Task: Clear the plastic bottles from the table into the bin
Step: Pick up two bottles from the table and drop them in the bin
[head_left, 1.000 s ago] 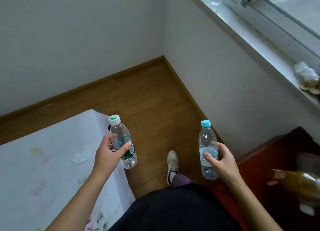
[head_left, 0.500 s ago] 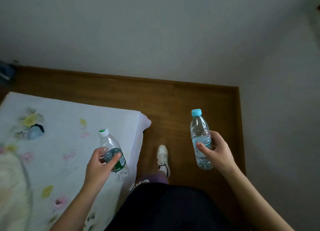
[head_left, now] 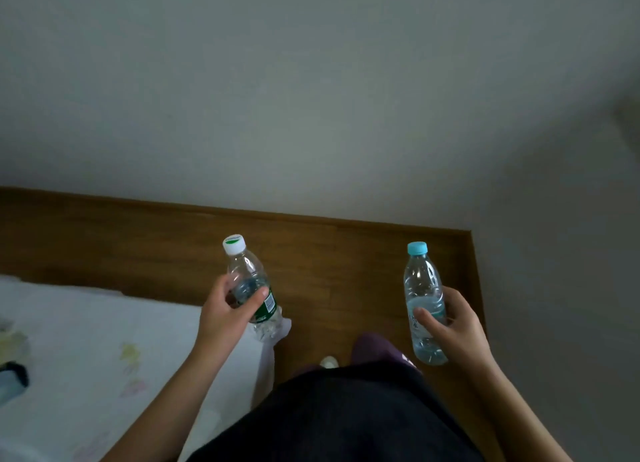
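My left hand (head_left: pixel 227 314) grips a clear plastic bottle with a white cap and green label (head_left: pixel 247 271), held upright above the corner of the table. My right hand (head_left: pixel 450 326) grips a second clear bottle with a light blue cap (head_left: pixel 420 281), upright over the wooden floor. Both bottles hold a little water. The table (head_left: pixel 86 350) has a white floral cloth and fills the lower left. No bin is in view.
A grey wall (head_left: pixel 311 98) stands ahead and to the right, meeting the wooden floor (head_left: pixel 346 253) at a brown skirting board. A dark small object (head_left: pixel 14 375) lies at the table's left edge. My dark skirt and a white shoe (head_left: pixel 329 361) show below.
The view has swung left and tilted up toward the wall. Both hands still hold their bottles; the left bottle now sits higher, past the table's corner.
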`<state>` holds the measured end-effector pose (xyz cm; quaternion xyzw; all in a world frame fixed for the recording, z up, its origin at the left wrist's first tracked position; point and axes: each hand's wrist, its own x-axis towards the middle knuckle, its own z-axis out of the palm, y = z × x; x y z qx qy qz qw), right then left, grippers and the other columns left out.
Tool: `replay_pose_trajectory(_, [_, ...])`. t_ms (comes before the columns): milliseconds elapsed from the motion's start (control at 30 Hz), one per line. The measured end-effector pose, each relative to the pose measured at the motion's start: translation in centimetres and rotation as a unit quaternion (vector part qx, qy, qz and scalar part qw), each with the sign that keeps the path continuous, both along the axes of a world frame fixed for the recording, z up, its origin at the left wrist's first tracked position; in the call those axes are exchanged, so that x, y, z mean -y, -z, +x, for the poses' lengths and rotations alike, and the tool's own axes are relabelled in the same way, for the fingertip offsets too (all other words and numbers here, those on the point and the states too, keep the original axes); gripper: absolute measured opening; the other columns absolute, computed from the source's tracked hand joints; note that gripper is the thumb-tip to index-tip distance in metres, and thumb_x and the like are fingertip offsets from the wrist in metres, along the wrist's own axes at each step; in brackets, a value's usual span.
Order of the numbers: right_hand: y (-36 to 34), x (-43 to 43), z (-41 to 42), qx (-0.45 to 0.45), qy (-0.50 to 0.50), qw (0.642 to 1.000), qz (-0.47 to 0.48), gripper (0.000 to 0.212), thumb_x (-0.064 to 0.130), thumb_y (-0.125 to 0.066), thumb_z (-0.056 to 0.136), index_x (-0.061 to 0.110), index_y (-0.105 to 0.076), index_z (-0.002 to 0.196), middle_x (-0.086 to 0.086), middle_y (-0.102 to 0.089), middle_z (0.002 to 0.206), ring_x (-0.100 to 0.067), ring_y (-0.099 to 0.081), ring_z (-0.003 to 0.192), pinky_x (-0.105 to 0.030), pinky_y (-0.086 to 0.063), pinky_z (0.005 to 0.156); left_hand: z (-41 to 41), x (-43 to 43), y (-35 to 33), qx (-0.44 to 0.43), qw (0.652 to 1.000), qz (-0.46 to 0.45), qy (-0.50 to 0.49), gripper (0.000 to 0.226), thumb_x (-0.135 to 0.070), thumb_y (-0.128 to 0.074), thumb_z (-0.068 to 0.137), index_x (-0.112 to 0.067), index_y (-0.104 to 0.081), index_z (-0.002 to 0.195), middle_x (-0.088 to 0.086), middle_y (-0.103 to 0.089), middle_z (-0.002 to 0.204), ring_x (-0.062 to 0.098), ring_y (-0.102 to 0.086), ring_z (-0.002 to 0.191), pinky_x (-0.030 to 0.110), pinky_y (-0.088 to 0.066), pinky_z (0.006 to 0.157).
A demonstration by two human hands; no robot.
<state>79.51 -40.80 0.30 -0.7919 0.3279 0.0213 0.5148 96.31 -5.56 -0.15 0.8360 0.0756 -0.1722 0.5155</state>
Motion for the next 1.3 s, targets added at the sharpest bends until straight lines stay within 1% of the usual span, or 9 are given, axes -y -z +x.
replay_pose_trajectory(233, [1.1,5.2,12.6,-0.019,-0.035,0.999,-0.012,0.060,0.036,-0.076,0.082,0.017,-0.052,0.133,0.005,-0.067,0.111,-0.010,-0.071,0.090,-0.020,-0.057,0.061,12.2,4.8,-0.8,0.000,1.000,0.005,0.006,0.062,-0.061,-0.079,0.071,-0.039,-0.056,0.125,-0.022,-0.060,0.117,0.002,-0.054,0.107,0.030,-0.047,0.083])
replay_pose_trajectory(433, [1.8,5.7,30.7,-0.026,-0.169,0.985,-0.004,0.056,0.039,-0.074,0.084,0.022,-0.051,0.132,0.005,-0.069,0.115,-0.006,-0.071,0.086,-0.017,-0.056,0.058,18.8,3.5,-0.6,-0.041,0.981,-0.041,-0.183,0.044,-0.035,-0.083,0.078,-0.037,-0.058,0.114,-0.011,-0.067,0.111,0.006,-0.065,0.102,0.022,-0.053,0.070])
replay_pose_trajectory(567, [1.1,2.0,42.5,-0.027,-0.309,0.951,0.006,0.066,0.037,-0.078,0.081,0.018,-0.050,0.138,0.002,-0.066,0.122,-0.015,-0.068,0.102,-0.033,-0.059,0.083,19.6,1.0,-1.7,-0.018,0.940,-0.037,-0.340,0.050,-0.043,-0.081,0.076,-0.031,-0.057,0.117,-0.015,-0.067,0.106,0.003,-0.065,0.095,0.027,-0.055,0.076])
replay_pose_trajectory(667, [0.3,-2.7,49.8,-0.018,-0.406,0.914,0.021,0.066,0.036,-0.080,0.081,0.020,-0.050,0.138,0.003,-0.064,0.125,-0.015,-0.065,0.106,-0.026,-0.055,0.083,18.2,-1.3,-2.2,-0.027,0.902,-0.011,-0.431,0.048,-0.039,-0.080,0.082,-0.026,-0.056,0.121,-0.010,-0.064,0.108,0.012,-0.065,0.096,0.029,-0.054,0.078])
replay_pose_trajectory(833, [-0.4,-11.9,58.7,0.000,-0.525,0.849,0.054,0.059,0.041,-0.078,0.079,0.033,-0.050,0.131,0.013,-0.061,0.119,-0.008,-0.063,0.103,-0.016,-0.053,0.075,15.2,-4.4,-2.3,-0.026,0.818,0.010,-0.575,0.045,-0.034,-0.081,0.082,-0.024,-0.058,0.120,-0.007,-0.067,0.106,0.007,-0.066,0.094,0.022,-0.050,0.068])
replay_pose_trajectory(967, [-0.2,-18.7,63.2,0.006,-0.588,0.807,0.063,0.057,0.043,-0.078,0.079,0.036,-0.051,0.130,0.018,-0.062,0.116,-0.006,-0.064,0.105,-0.020,-0.056,0.076,14.7,-6.9,-1.5,-0.034,0.763,0.007,-0.646,0.051,-0.036,-0.081,0.082,-0.020,-0.058,0.125,0.003,-0.068,0.113,0.015,-0.067,0.096,0.025,-0.051,0.069])
replay_pose_trajectory(1067, [0.3,-23.0,66.0,0.001,-0.612,0.789,0.052,0.063,0.042,-0.077,0.080,0.029,-0.051,0.136,0.008,-0.063,0.124,-0.013,-0.064,0.109,-0.029,-0.060,0.082,16.4,-9.5,-0.5,-0.038,0.736,-0.006,-0.676,0.057,-0.043,-0.083,0.079,-0.021,-0.059,0.125,0.003,-0.070,0.115,0.017,-0.069,0.098,0.029,-0.053,0.070])
replay_pose_trajectory(1167, [0.6,-26.2,68.9,-0.011,-0.610,0.792,0.036,0.068,0.039,-0.077,0.082,0.022,-0.048,0.141,0.003,-0.062,0.128,-0.019,-0.063,0.113,-0.038,-0.059,0.091,19.8,-13.0,0.4,-0.046,0.737,-0.021,-0.674,0.056,-0.040,-0.082,0.080,-0.019,-0.058,0.126,0.008,-0.069,0.118,0.019,-0.069,0.097,0.032,-0.054,0.071])
replay_pose_trajectory(1300, [1.0,-29.1,73.2,-0.006,-0.564,0.825,0.036,0.065,0.032,-0.080,0.081,0.020,-0.052,0.138,0.000,-0.066,0.125,-0.018,-0.065,0.110,-0.039,-0.058,0.091,27.2,-18.9,0.0,-0.040,0.781,-0.002,-0.624,0.053,-0.038,-0.081,0.082,-0.018,-0.058,0.126,0.009,-0.068,0.122,0.023,-0.068,0.099,0.035,-0.056,0.077])
